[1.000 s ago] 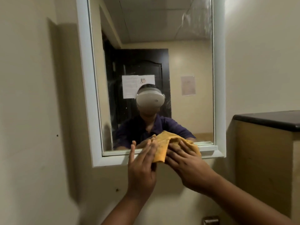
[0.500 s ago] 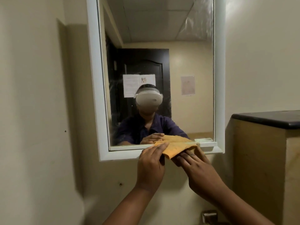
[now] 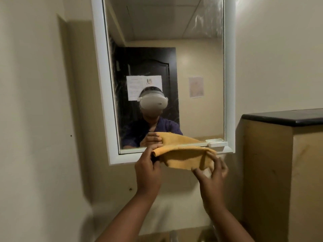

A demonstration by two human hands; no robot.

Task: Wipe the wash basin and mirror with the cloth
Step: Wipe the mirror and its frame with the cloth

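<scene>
Since 0.5 s ago both hands have drawn apart and the cloth (image 3: 185, 157) is now stretched out between them, hanging looser and lower w/ its bottom edge below the mirror (image 3: 166, 70) frame.

Left hand (image 3: 148, 170) sits in front of the mirror's lower frame, just left of its middle; fingers (image 3: 153, 149) curled and pinching the cloth's left end, which is rolled over at that edge. Right hand (image 3: 212, 177) is below the mirror's bottom right corner, blurred; thumb and fingers look closed on the cloth's right end, exact pinch hard to tell.

Cloth is orange-yellow, draped in front of the mirror's bottom ledge, top edge overlapping the lower glass; touching the glass or not, can't tell. Its reflection and the person's show in the mirror, plus a dark door w/ papers on it.

Right of the mirror stands a tan cabinet (image 3: 272, 172) w/ a dark top. Wash basin below the mirror is barely in view at the bottom edge, too dark to make out.
</scene>
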